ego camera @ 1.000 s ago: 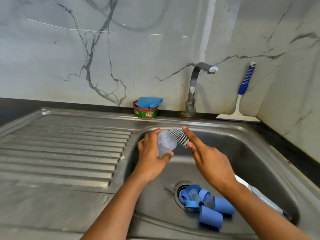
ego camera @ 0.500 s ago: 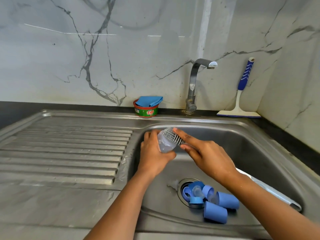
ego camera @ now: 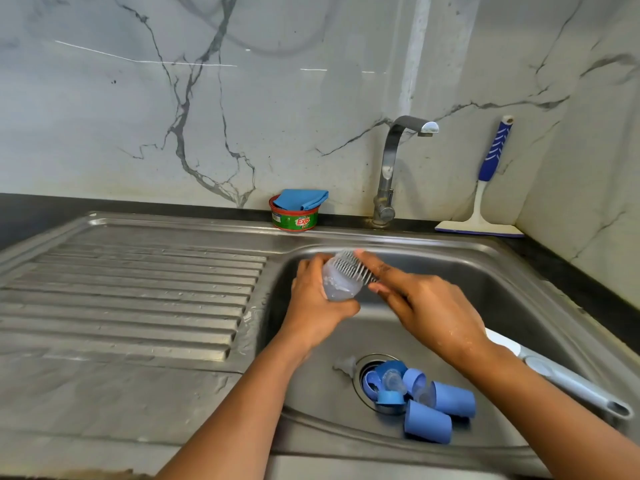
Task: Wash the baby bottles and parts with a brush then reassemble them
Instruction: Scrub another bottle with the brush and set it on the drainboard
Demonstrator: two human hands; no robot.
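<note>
The clear bottle point(ego camera: 337, 287) is held tilted above the sink point(ego camera: 519, 271), near the basin's back left corner. Its mouth cannot be made out. The left grip point(ego camera: 317, 306) is clenched round it from the left and hides its far side. One brush point(ego camera: 349, 268) lies with its grey bristles against the bottle's upper side. The right grip point(ego camera: 427, 306) grasps the brush, forefinger stretched along its back, and the fingers hide its handle.

On the basin floor two blue caps point(ego camera: 427, 422) lie on their sides beside the drain point(ego camera: 360, 367). Blue rings point(ego camera: 389, 398) and clear teats are heaped over the drain, too tangled to count. One teat point(ego camera: 344, 365) lies apart at its left edge. A long white and grey handle point(ego camera: 571, 382) runs along the right wall, its upper end hidden behind the right forearm.

On the table behind stand one tap point(ego camera: 388, 174), one soap tub point(ego camera: 294, 220) topped by a blue cloth point(ego camera: 301, 199), and one squeegee point(ego camera: 485, 188) leaning on the wall.
</note>
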